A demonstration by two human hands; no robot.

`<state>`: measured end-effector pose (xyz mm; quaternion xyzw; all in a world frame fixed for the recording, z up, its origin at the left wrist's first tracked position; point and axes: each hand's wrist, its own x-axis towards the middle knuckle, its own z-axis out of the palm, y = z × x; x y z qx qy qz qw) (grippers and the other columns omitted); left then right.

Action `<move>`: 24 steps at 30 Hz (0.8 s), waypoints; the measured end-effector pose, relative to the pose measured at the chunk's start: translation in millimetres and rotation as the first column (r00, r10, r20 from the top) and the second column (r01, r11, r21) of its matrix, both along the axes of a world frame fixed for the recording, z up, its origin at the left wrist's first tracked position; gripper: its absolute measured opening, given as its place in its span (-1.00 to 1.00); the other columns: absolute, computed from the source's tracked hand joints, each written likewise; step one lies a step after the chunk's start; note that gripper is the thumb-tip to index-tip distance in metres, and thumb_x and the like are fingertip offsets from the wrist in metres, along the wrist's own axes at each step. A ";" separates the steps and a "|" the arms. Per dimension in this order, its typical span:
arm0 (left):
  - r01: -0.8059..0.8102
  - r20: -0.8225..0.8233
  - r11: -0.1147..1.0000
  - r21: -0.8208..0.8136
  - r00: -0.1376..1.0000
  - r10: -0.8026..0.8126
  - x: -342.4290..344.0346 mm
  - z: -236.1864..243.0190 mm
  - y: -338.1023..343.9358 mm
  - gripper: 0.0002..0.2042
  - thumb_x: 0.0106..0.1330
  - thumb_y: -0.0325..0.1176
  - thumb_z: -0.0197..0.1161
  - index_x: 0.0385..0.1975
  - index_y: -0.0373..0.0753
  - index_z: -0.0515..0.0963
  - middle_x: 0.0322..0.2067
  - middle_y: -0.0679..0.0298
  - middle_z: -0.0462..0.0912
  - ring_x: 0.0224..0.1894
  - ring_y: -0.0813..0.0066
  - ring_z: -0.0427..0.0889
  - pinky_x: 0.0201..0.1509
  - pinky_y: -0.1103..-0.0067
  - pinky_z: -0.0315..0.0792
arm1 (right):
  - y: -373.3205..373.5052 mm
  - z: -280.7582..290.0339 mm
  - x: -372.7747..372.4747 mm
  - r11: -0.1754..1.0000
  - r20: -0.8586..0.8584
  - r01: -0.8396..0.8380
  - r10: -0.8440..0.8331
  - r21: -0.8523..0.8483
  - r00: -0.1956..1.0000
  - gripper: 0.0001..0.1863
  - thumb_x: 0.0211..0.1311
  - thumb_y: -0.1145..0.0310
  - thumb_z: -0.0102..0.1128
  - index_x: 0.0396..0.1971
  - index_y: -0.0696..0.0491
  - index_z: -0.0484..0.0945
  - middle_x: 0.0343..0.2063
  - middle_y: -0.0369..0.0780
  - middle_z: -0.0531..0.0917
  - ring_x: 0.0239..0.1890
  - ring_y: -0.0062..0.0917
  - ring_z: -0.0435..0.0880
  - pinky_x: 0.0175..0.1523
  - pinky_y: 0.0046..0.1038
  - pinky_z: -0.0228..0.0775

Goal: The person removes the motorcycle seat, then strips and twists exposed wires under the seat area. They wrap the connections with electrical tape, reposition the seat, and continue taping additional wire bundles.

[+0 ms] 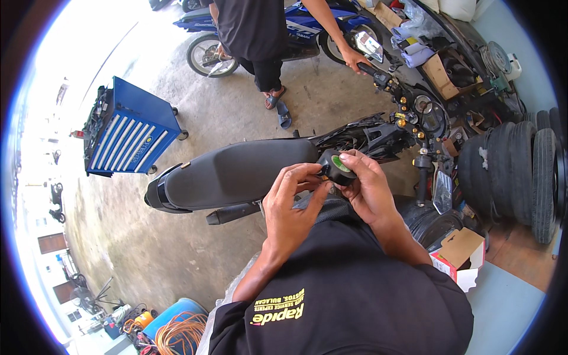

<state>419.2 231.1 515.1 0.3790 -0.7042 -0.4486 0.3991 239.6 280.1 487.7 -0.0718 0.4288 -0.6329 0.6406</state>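
1. Grey, stained concrete floor point(213, 112) filled the middle of a workshop, and a black motorcycle with a long dark seat point(236, 174) stood across it, its handlebar toward the right.
2. Over the near edge of that seat, by its front end, a black, rounded, roll-shaped object with a green label point(337, 171) was held up in front of the person's dark shirt point(355, 284).
3. The right hand point(368, 188) gripped this object from its right side, thumb on top and fingers curled beneath.
4. The left hand point(294, 198) was narrowed, its thumb and fingertips gathered at the object's left side; whether they pinched part of it, I could not tell.
5. Across the motorcycle, a co-worker in dark clothes and sandals point(251, 29) rested one hand point(355, 61) on the far handlebar grip, with a blue motorcycle point(305, 29) behind.
6. Toward the floor's left side stood a blue metal tool cabinet with pale-edged drawers point(142, 112).
7. Stacked black rubber tyres point(503, 168) stood along the right, with an open cardboard box point(460, 251) nearer the person.
8. Near the lower left, coiled orange hose point(180, 336) lay against a blue plastic container point(177, 310).
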 end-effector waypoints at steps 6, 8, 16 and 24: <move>-0.003 0.067 1.000 0.015 0.998 0.002 -14.6 6.3 3.7 -0.74 0.42 -0.51 0.54 0.06 -0.35 0.75 -0.13 0.14 0.86 -0.13 0.40 0.91 -0.03 0.51 0.78 | 11.6 8.0 -3.6 0.989 -0.216 0.146 -0.147 -0.024 0.965 -0.80 0.65 0.28 0.29 -0.01 0.10 0.57 -0.25 -0.27 0.77 -0.40 -0.71 0.72 -0.43 -0.61 0.55; -0.014 0.074 0.999 0.031 0.997 0.012 -16.0 4.4 6.1 -0.77 0.44 -0.50 0.54 0.03 -0.36 0.76 -0.17 0.15 0.87 -0.15 0.41 0.92 -0.07 0.52 0.77 | 15.8 9.8 -2.7 0.983 -0.304 0.180 -0.186 -0.048 0.934 -0.79 0.64 0.30 0.31 0.00 0.12 0.56 -0.24 -0.26 0.76 -0.38 -0.70 0.73 -0.43 -0.59 0.57; -0.005 0.204 0.992 -0.127 0.978 0.031 -26.7 7.8 9.8 -0.93 0.46 -0.56 0.47 -0.18 -0.40 0.73 -0.30 0.26 0.87 -0.31 0.52 0.86 -0.13 0.57 0.70 | 26.5 22.7 1.7 0.961 -0.487 0.263 -0.271 -0.085 0.830 -0.80 0.65 0.34 0.27 0.04 0.13 0.55 -0.25 -0.29 0.77 -0.38 -0.77 0.72 -0.48 -0.64 0.54; 0.082 -0.004 0.983 0.163 0.997 -0.082 -21.9 2.7 -2.7 -0.84 0.42 -0.60 0.45 -0.05 -0.37 0.72 -0.21 0.21 0.85 -0.23 0.47 0.87 -0.10 0.56 0.72 | 35.8 16.2 -4.6 0.963 -0.395 0.267 -0.263 -0.045 0.881 -0.79 0.58 0.40 0.37 -0.03 0.19 0.57 -0.21 -0.22 0.76 -0.37 -0.72 0.73 -0.46 -0.59 0.59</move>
